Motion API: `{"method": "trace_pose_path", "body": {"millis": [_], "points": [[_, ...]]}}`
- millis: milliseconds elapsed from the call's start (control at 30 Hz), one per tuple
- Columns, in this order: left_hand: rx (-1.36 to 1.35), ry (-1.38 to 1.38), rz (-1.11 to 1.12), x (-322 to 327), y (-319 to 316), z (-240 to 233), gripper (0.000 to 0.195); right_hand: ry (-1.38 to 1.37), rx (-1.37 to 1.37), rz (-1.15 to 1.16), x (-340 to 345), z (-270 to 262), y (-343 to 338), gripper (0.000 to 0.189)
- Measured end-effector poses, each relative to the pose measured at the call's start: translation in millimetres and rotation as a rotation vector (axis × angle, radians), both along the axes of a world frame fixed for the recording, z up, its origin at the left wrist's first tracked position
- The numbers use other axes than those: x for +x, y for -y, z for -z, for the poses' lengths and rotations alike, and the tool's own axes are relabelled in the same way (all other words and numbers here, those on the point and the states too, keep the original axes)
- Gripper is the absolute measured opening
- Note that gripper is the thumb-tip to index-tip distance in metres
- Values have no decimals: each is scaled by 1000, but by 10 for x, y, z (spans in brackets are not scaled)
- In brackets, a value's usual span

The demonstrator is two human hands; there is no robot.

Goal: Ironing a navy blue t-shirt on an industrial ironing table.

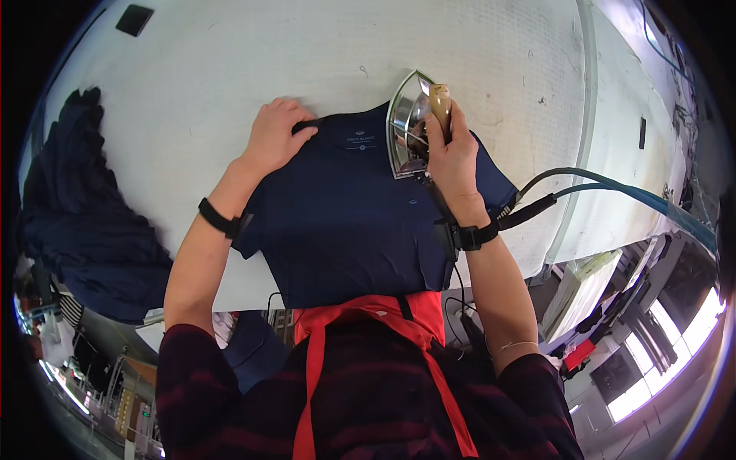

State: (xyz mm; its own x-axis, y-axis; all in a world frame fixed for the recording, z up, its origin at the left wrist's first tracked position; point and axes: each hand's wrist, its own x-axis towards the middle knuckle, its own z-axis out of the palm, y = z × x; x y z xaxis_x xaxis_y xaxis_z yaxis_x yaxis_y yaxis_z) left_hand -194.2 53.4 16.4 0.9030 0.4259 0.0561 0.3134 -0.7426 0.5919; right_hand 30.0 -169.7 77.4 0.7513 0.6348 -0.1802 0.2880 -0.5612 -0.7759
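Note:
A navy T-shirt (345, 213) lies spread on a white cloth-covered ironing table, its neckline away from me and its hem at the near edge. My right hand (454, 155) grips the handle of a steam iron (409, 126) with a shiny metal body, which rests on the shirt's right shoulder beside the neck, its tip past the fabric. My left hand (283, 131) is at the shirt's left shoulder, thumb and fingers around the dark fabric edge there. Both wrists wear black straps.
A heap of dark navy fabric (86, 224) lies on the table's left side. A black cable and a blue hose (624, 192) run from the iron to the right. One dark flat square (134, 20) lies at the far left, and a small dark strip (642, 133) at the right.

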Motion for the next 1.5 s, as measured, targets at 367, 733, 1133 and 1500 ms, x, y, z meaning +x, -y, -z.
{"method": "trace_pose_path", "body": {"millis": [367,733,1133,1500], "points": [[-236,-530,6,360,-460,43,21,16,-196,-495,-473,-139,442,46],[-130,-662,243,555,-578,-69,37,83,-84,-521,-1172,-174,328,53],[27,63,-480,-1260,117,157,32,175,-59,-435,-1002,60,-1280,46],[172,177,-513,-1327,246,308,15,229,-102,-780,-1106,-145,-166,61]]}}
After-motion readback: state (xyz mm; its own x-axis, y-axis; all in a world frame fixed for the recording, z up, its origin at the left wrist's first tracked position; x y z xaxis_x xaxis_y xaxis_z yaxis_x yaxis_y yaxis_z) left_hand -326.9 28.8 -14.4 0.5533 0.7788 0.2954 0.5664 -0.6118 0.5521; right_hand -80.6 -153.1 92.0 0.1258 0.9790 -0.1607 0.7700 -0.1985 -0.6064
